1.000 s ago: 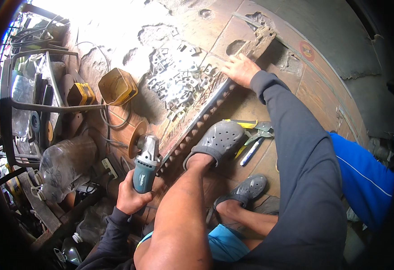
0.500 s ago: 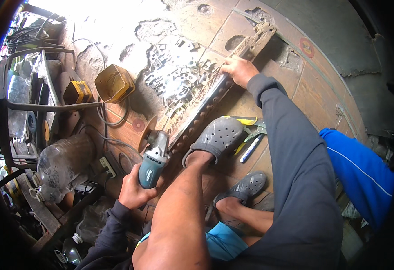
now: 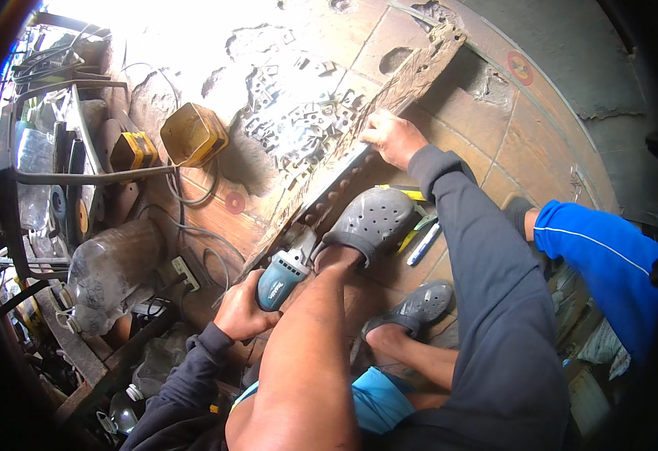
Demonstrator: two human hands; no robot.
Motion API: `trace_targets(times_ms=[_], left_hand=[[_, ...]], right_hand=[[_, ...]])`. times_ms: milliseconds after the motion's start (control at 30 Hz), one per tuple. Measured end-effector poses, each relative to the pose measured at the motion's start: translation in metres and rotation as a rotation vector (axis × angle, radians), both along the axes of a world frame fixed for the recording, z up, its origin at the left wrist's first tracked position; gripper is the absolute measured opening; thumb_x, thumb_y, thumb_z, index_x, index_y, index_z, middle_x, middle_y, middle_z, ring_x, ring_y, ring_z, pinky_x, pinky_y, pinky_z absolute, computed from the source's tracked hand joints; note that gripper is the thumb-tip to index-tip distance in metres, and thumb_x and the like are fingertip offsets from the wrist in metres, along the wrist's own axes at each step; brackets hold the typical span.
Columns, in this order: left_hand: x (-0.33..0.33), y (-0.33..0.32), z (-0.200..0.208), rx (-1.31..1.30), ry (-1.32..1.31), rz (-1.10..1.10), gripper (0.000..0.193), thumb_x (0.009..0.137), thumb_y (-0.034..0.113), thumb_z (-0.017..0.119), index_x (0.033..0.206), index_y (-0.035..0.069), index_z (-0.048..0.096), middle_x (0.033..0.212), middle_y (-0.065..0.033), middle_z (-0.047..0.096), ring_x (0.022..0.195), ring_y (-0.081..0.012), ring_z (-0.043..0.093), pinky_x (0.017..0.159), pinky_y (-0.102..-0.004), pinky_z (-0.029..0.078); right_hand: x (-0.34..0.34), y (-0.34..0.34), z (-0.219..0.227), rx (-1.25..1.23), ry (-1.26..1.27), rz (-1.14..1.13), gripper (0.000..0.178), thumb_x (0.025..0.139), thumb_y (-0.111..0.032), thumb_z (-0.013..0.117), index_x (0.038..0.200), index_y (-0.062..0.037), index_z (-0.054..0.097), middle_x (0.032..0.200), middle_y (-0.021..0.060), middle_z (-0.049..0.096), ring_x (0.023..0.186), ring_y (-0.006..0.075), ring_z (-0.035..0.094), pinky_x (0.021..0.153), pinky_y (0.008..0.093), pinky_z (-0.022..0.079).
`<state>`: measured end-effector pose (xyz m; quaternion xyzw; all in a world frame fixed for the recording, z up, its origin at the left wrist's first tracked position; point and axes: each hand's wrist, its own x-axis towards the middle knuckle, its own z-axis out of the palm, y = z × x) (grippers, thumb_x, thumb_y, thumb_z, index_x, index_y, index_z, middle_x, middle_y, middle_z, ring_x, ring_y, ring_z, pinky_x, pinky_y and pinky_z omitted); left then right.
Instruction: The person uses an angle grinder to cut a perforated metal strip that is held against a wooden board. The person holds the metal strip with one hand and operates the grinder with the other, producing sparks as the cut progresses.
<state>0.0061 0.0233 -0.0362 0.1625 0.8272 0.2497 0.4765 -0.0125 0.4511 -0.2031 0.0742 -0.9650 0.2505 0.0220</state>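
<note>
My left hand (image 3: 245,310) is wrapped round the teal body of an angle grinder (image 3: 280,282). Its grey head and disc are close to the near end of a long metal bar (image 3: 338,180); I cannot tell whether they touch. Rounded notches or bumps line the bar's lower side. The bar lies along a worn wooden plank (image 3: 417,77). At the bar's far end my right hand (image 3: 396,141) grips it with fingers closed. My grey clog (image 3: 374,218) rests beside the bar, between the two hands. Small cut metal pieces (image 3: 310,124) lie heaped beyond the plank.
Yellow cut-open containers (image 3: 194,135) stand at the left, near a metal-framed rack (image 3: 96,179). A large clear plastic bottle (image 3: 111,274), a power strip (image 3: 186,272) and cables lie below. A marker (image 3: 423,244) is by my clog. Another person's blue-clad leg (image 3: 599,252) is at right.
The grinder has swung rightward, its disc now at the bar's near end. My right hand and the bar have shifted nearer along the plank. Another person's foot has come into view at right.
</note>
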Motion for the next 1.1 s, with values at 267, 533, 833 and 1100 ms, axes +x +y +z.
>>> trace_targets(times_ms=[267,533,833,1100], left_hand=[[-0.004,-0.011,0.000,-0.011,0.038,-0.052,0.086,0.067,0.029,0.087,0.138,-0.005,0.055,0.105,-0.0319,0.073,0.104,-0.0478,0.074,0.091,-0.0487,0.058],[-0.009,-0.017,0.001,0.006,0.031,-0.085,0.088,0.067,0.028,0.086,0.139,-0.009,0.053,0.104,-0.0342,0.072,0.102,-0.0491,0.073,0.091,-0.0490,0.058],[-0.023,-0.012,0.005,-0.062,-0.001,-0.151,0.086,0.066,0.028,0.085,0.138,-0.008,0.054,0.101,-0.0343,0.072,0.101,-0.0492,0.073,0.092,-0.0497,0.058],[-0.023,-0.011,0.002,-0.036,0.006,-0.153,0.088,0.066,0.029,0.086,0.139,-0.009,0.054,0.101,-0.0345,0.072,0.101,-0.0491,0.073,0.092,-0.0494,0.058]], right_hand=[[0.006,-0.010,0.010,0.120,-0.006,-0.007,0.023,0.088,-0.007,0.073,0.109,-0.0162,0.077,0.109,0.0099,0.066,0.111,0.0324,0.065,0.092,0.0452,0.059],[0.014,-0.008,-0.001,-0.097,0.025,-0.220,0.030,0.081,0.002,0.079,0.106,-0.0139,0.079,0.107,0.0067,0.068,0.105,0.0318,0.067,0.091,0.0433,0.058],[0.007,-0.009,-0.007,-0.100,0.046,-0.196,0.028,0.082,0.001,0.077,0.105,-0.0151,0.079,0.105,0.0058,0.067,0.103,0.0310,0.067,0.090,0.0427,0.058],[0.007,-0.009,-0.007,-0.109,0.017,-0.215,0.029,0.085,0.004,0.068,0.104,-0.0157,0.077,0.105,0.0087,0.064,0.109,0.0316,0.065,0.094,0.0434,0.057]])
